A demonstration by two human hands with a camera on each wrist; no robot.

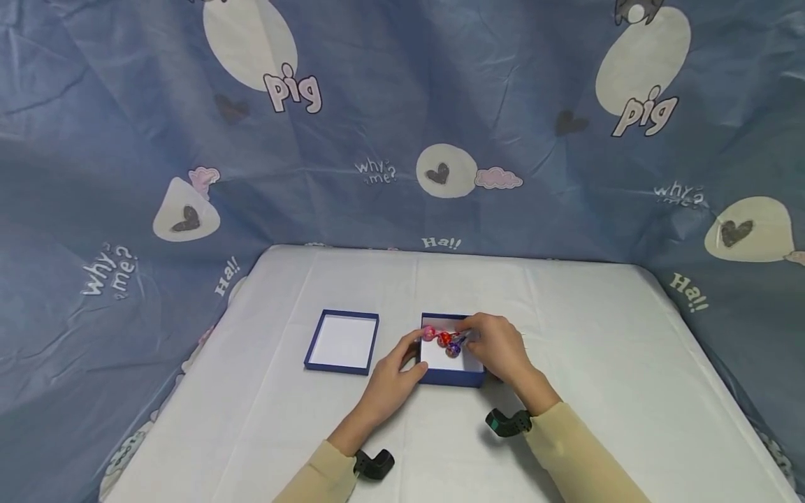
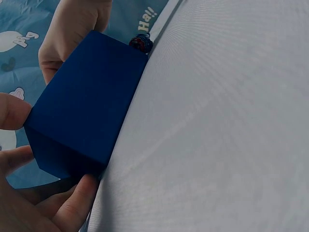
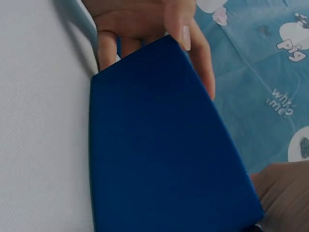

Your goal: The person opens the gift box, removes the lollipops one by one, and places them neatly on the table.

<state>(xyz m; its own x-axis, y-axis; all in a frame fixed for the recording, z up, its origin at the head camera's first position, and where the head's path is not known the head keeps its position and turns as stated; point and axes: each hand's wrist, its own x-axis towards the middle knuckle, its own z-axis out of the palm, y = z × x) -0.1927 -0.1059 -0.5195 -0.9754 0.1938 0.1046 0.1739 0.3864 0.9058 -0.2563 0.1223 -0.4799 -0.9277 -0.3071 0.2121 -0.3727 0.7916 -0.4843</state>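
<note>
An uncovered blue box (image 1: 451, 378) with a white inside sits on the table. My left hand (image 1: 391, 385) grips its left side, thumb at the near corner and fingers spread along the wall. In the left wrist view its fingertips (image 2: 79, 198) press low on the box's end. My right hand (image 1: 499, 346) reaches over the right wall and pinches the sticks of several lollipops. Their wrapped heads point left: a pink lollipop (image 1: 429, 333), a red lollipop (image 1: 444, 339) and a purple lollipop (image 1: 453, 349). The right fingertips are partly hidden.
Left of the box lies its matching blue lid (image 1: 342, 341), white inside facing up. A dark round wrapped thing (image 2: 141, 42) shows beside the box's far end in the left wrist view. A white cloth (image 1: 251, 419) covers the table, and a blue printed curtain (image 1: 352, 119) hangs behind.
</note>
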